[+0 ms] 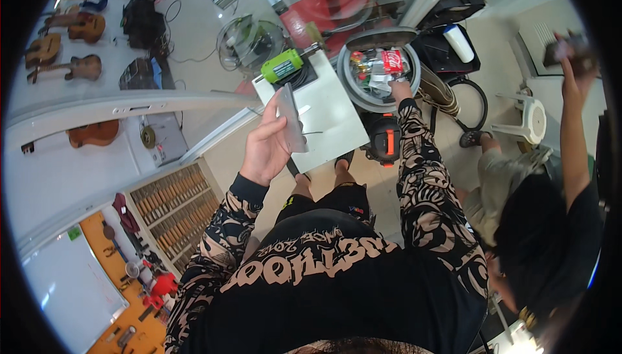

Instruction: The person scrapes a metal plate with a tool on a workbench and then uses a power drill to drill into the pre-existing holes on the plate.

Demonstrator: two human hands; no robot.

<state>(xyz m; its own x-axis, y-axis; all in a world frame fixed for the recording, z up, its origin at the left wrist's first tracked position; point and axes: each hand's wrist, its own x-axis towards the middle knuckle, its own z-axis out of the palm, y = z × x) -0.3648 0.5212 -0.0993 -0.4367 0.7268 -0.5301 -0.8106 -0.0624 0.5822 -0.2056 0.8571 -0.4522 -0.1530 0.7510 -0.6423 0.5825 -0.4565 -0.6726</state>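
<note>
My left hand (264, 150) is closed around a flat grey rectangular slab (293, 120), held on edge above a white table (330, 117). The slab's kind I cannot make out. With the arm stretched forward, my right hand (401, 89) reaches over the near rim of a round grey bin (350, 88). Its fingers point down into the bin and are partly hidden, so whether they grip anything does not show. Inside the bin lie a plastic bottle with a red label (394, 61) and white crumpled scraps (379, 82). The bin's lid (382, 38) stands raised at the back.
A green power tool (282, 65) lies on the table's far left corner. Below the bin sits a black case with an orange handle (389, 143). At right, another person (547, 237) raises a hand with a dark thing, near a white stool (532, 120). Guitars (84, 26) show behind glass.
</note>
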